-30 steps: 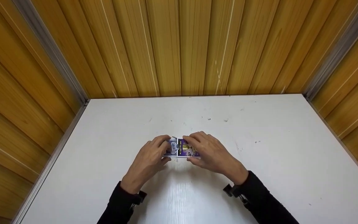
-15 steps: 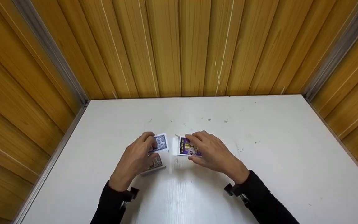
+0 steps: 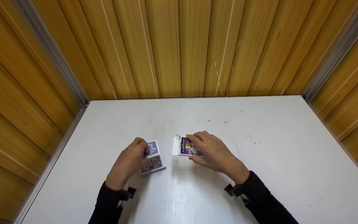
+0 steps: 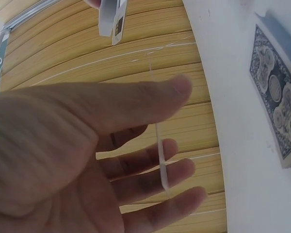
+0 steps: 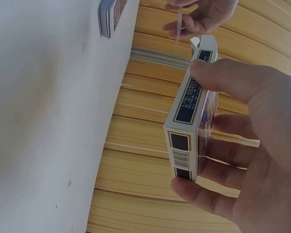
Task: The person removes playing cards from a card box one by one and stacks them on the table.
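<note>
A: Where were the cards at that moment?

B: The deck [image 3: 153, 165] lay flat on the white table [image 3: 275, 161], back up, just beside the left hand [image 3: 129, 163]. Half a second earlier that hand was higher and closer to the box; a second earlier both hands were together over the box with the cards at its mouth.

A: So the cards had come out?

B: It looked that way. The pile sat on the table, and the left hand pinched a single card [image 3: 153, 148] between thumb and fingers, held above the deck. In the left wrist view that card showed only edge-on as a thin line across the fingers [image 4: 155, 172].

A: And the card box?

B: The card box [image 3: 186, 147] was gripped by the right hand [image 3: 211, 152], thumb on one long side and fingers curled round the other, its flap end open toward the left hand. It had hardly moved over the second. My reading is that the emptying was done and the cards were being laid out or sorted.

A: What of the surroundings?

B: The table carried a few small dark specks and scuffs near its far edge. Wooden slat walls [image 3: 179, 46] closed it in on three sides, with grey metal strips [image 3: 50, 51] in the corners. Both arms wore dark sleeves [image 3: 259, 199].
</note>
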### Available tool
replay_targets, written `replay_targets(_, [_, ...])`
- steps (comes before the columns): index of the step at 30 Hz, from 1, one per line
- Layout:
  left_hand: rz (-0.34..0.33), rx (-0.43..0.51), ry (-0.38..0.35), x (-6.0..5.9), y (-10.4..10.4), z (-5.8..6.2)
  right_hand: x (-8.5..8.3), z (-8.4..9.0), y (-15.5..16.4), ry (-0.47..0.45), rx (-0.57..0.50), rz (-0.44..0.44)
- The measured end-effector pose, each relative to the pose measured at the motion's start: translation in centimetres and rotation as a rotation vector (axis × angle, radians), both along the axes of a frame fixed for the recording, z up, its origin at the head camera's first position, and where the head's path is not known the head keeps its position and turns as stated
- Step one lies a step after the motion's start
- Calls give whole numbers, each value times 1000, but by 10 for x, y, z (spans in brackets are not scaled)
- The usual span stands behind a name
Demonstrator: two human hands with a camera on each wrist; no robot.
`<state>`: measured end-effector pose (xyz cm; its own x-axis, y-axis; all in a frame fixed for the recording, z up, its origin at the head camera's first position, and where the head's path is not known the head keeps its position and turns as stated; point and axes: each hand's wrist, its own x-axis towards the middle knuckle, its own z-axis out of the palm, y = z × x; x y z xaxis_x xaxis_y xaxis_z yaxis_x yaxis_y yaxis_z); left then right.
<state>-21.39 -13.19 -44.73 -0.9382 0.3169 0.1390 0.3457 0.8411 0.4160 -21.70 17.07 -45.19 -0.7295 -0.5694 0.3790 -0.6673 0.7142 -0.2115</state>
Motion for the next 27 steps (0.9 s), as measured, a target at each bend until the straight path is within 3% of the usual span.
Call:
replay_targets(8, [16, -13, -151, -1, 2, -8, 1, 0, 2, 1, 12, -1])
replay_targets(27, [-6, -41, -253, -3, 9, -18, 1, -2, 2, -9, 44, -13])
